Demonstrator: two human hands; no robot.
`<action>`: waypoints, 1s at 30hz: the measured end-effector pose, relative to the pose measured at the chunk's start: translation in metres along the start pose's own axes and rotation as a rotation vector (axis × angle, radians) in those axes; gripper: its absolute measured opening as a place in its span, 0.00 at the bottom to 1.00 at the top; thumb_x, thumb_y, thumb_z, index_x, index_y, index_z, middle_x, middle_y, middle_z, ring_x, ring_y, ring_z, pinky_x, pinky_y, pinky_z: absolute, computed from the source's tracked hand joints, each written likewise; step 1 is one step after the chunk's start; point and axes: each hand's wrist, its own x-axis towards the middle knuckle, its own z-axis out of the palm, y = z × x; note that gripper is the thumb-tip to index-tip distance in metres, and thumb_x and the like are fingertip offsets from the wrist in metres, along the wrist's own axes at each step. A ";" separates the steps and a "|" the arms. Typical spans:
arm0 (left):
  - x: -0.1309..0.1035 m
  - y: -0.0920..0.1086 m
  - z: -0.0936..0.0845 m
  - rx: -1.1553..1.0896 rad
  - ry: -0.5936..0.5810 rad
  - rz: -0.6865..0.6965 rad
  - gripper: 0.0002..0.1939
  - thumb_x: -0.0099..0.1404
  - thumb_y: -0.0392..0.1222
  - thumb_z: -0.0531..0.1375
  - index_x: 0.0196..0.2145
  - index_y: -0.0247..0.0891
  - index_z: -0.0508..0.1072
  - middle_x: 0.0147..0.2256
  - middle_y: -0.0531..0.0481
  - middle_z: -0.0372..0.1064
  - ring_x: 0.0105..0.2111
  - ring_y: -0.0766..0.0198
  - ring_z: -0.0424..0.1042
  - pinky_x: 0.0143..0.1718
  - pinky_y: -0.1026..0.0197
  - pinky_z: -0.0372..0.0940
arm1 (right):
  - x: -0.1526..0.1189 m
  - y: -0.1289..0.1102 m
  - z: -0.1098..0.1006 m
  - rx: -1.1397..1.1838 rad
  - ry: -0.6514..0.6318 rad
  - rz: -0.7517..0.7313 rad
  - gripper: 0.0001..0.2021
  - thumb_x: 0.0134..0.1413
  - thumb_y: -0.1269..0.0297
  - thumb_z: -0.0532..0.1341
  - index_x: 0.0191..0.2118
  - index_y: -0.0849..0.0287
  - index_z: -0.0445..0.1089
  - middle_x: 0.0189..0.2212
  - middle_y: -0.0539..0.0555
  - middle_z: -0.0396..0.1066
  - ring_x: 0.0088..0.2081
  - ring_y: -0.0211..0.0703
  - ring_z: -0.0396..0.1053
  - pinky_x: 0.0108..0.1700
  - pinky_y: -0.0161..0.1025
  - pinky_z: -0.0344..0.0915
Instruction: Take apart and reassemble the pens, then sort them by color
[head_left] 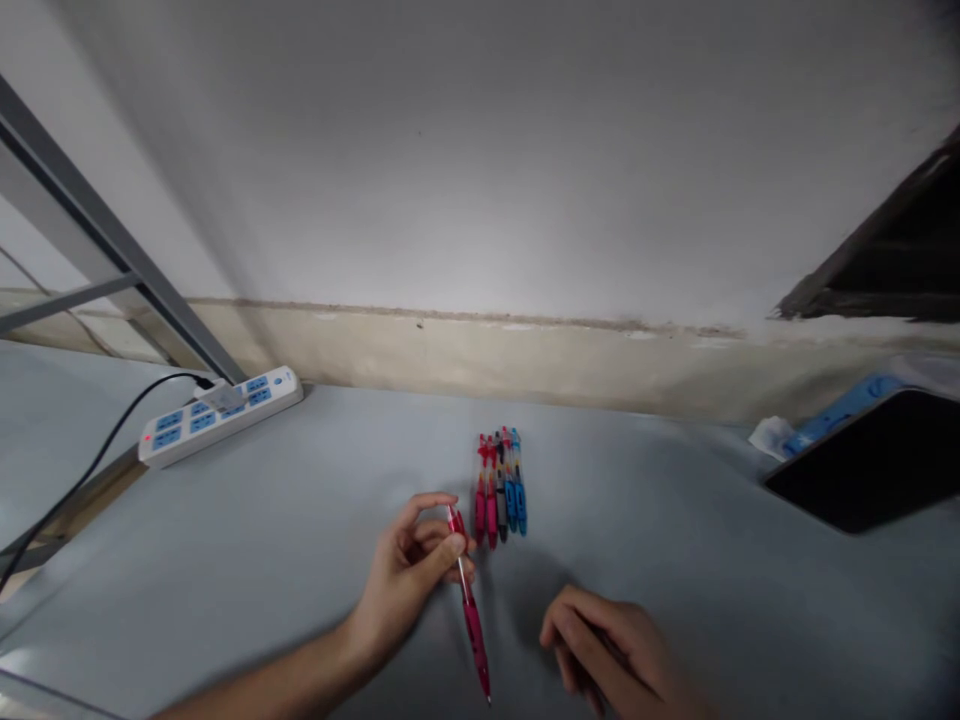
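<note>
My left hand (416, 560) grips a red click pen (472, 620) between thumb and fingers. Its tip points down toward me, and my index finger rests on the button at its top end. Just beyond lies a row of click pens side by side on the table: red pens (486, 500), a black pen (502, 505) and blue pens (517, 500). To the right of the held pen, my right hand (604, 645) is loosely curled with its fingers closed, and nothing shows in it.
A white power strip (225, 415) with blue sockets lies at the left, with a black cable (97, 455) plugged in. At the right are a dark flat-screened device (870, 460) and a blue packet (840, 412). A wall (480, 360) bounds the back of the grey table (300, 520).
</note>
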 end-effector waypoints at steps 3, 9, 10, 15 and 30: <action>0.001 0.002 0.000 0.046 0.004 -0.013 0.25 0.58 0.49 0.69 0.49 0.40 0.68 0.28 0.52 0.77 0.25 0.67 0.75 0.27 0.66 0.67 | 0.000 0.000 0.000 -0.010 0.016 -0.007 0.29 0.64 0.38 0.46 0.31 0.59 0.67 0.20 0.48 0.64 0.19 0.33 0.61 0.23 0.31 0.56; 0.032 0.023 -0.003 0.415 -0.038 0.125 0.25 0.62 0.49 0.64 0.53 0.37 0.65 0.25 0.52 0.74 0.26 0.63 0.73 0.26 0.64 0.68 | 0.000 -0.002 0.002 -0.042 0.025 -0.020 0.24 0.67 0.46 0.46 0.32 0.58 0.68 0.20 0.49 0.66 0.19 0.35 0.63 0.22 0.32 0.57; 0.042 0.027 -0.004 0.452 -0.029 0.152 0.24 0.63 0.47 0.63 0.54 0.37 0.66 0.24 0.54 0.73 0.25 0.64 0.72 0.26 0.64 0.67 | 0.000 -0.002 0.002 -0.075 0.048 -0.057 0.22 0.67 0.49 0.47 0.32 0.58 0.68 0.21 0.49 0.67 0.20 0.36 0.65 0.23 0.32 0.59; 0.093 0.036 -0.007 0.584 -0.020 0.180 0.23 0.57 0.37 0.65 0.51 0.37 0.71 0.34 0.51 0.72 0.20 0.69 0.71 0.24 0.64 0.68 | 0.002 -0.006 -0.004 -0.335 0.182 -0.364 0.07 0.63 0.66 0.54 0.41 0.55 0.69 0.36 0.54 0.75 0.39 0.43 0.74 0.43 0.38 0.68; 0.051 0.028 -0.019 0.843 -0.265 0.329 0.32 0.52 0.36 0.69 0.55 0.44 0.71 0.53 0.43 0.70 0.52 0.51 0.72 0.52 0.48 0.70 | 0.025 0.006 -0.020 -0.549 0.307 -0.380 0.15 0.63 0.68 0.54 0.53 0.54 0.67 0.49 0.58 0.73 0.51 0.48 0.72 0.53 0.48 0.70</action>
